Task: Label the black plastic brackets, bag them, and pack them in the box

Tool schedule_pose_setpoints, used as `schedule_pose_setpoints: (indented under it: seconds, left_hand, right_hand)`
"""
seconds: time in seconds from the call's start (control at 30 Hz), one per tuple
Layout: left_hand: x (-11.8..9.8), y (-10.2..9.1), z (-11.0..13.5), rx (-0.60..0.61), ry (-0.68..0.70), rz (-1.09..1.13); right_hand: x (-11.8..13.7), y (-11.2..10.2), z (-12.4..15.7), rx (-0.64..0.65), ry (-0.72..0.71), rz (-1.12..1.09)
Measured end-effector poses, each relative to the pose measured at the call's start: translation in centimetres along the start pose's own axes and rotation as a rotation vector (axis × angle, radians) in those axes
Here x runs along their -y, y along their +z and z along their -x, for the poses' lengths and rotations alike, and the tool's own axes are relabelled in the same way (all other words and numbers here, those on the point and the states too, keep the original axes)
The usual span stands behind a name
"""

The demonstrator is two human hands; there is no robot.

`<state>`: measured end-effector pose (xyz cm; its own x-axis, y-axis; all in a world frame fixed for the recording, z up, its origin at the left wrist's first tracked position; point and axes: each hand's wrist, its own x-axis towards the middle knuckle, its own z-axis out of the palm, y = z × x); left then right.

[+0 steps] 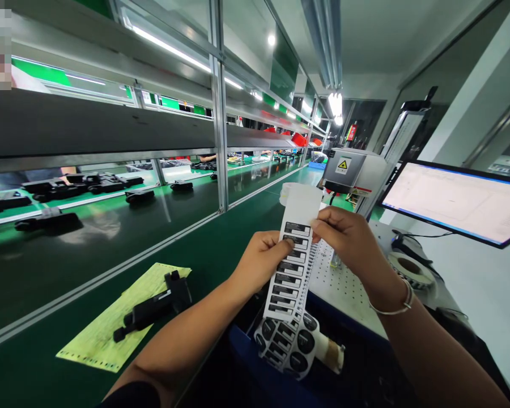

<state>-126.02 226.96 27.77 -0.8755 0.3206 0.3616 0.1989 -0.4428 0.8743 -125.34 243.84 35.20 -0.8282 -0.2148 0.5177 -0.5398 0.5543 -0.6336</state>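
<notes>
A white strip of labels (288, 281) with black printed rectangles stretches up in front of me, its top end blank and curled over. My left hand (266, 255) grips the strip from its left edge, thumb lying on a printed label. At the right edge, near the topmost label, my right hand (342, 232) pinches the strip between thumb and fingers. Below both hands lies a label roll (287, 348) with round and rectangular black labels, beside a cardboard core (334, 356). On the left, a black plastic device (157, 306) rests on a yellow-green paper sheet (110, 323).
A grey machine head with a warning label (348, 170) stands over a perforated plate (344, 294). To the right are a monitor (459, 198) and a tape roll (410, 269). Several black devices (49, 221) sit along the conveyor (110, 249) behind a metal post (219, 124).
</notes>
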Motion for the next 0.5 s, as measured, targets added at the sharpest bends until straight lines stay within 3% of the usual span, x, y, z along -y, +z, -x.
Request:
schedule_pose_setpoints:
  seconds: [0.5]
  left_hand:
    - [1.1, 0.7, 0.2, 0.017, -0.024, 0.055]
  right_hand:
    - [0.1, 0.3, 0.6, -0.089, -0.012, 0.027]
